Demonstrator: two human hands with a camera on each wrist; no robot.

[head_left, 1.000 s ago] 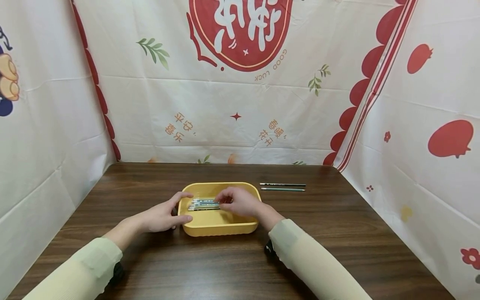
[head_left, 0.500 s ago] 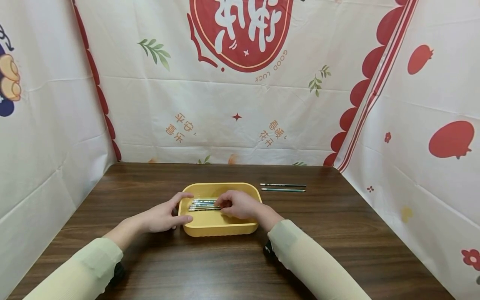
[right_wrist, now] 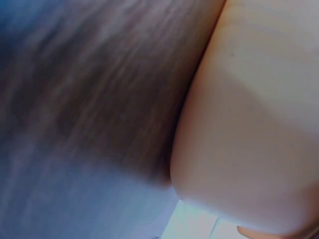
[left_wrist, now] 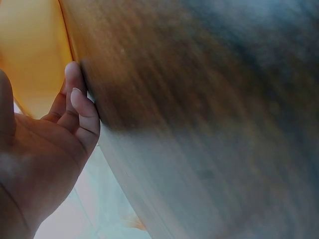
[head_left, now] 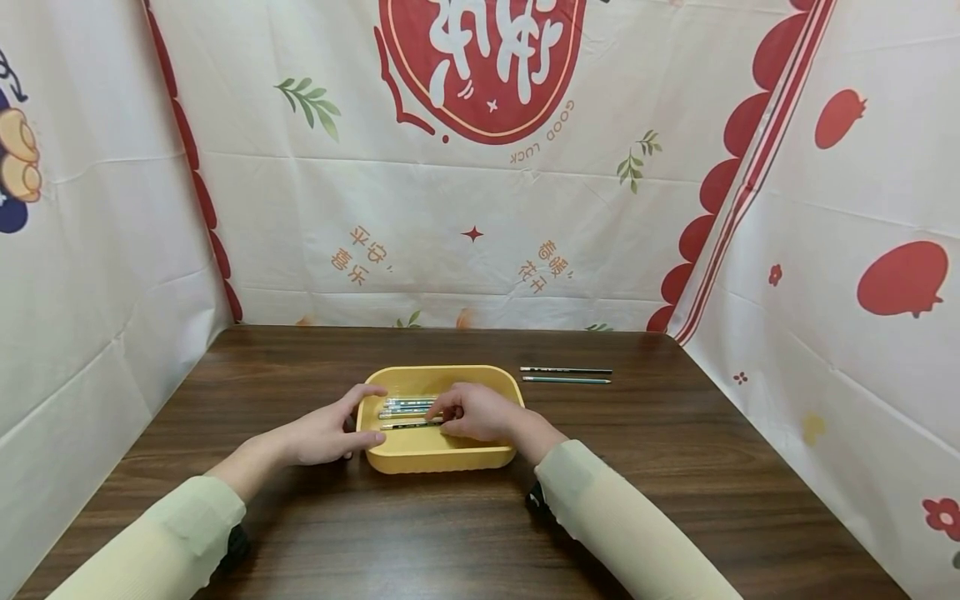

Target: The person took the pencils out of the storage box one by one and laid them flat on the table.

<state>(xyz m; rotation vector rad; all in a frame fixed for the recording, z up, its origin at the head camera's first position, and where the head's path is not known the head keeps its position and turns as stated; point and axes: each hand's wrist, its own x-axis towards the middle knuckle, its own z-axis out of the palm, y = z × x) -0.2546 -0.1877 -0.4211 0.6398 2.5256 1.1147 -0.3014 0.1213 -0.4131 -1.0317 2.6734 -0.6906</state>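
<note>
A yellow plastic tray (head_left: 442, 461) stands on the table, with several pencils (head_left: 408, 408) lying side by side in it. My left hand (head_left: 322, 429) grips the tray's left end, thumb and forefinger over the rim. In the left wrist view, other fingers (left_wrist: 85, 112) of this hand bend against the outer wall of the tray (left_wrist: 37, 55). Inside the tray, my right hand (head_left: 480, 412) pinches a dark pencil (head_left: 405, 426), which lies apart on the near side of the bundle. The hand covers the pencil's right end.
Two more pencils lie on the wooden table (head_left: 420, 533) behind and right of the tray: a black pencil (head_left: 566, 370) and a blue-green pencil (head_left: 566, 380). A printed white cloth (head_left: 472, 192) hangs at the back and both sides.
My right hand has closed on the dark pencil and drawn it toward me, away from the other pencils. The left hand and the tray have stayed put.
</note>
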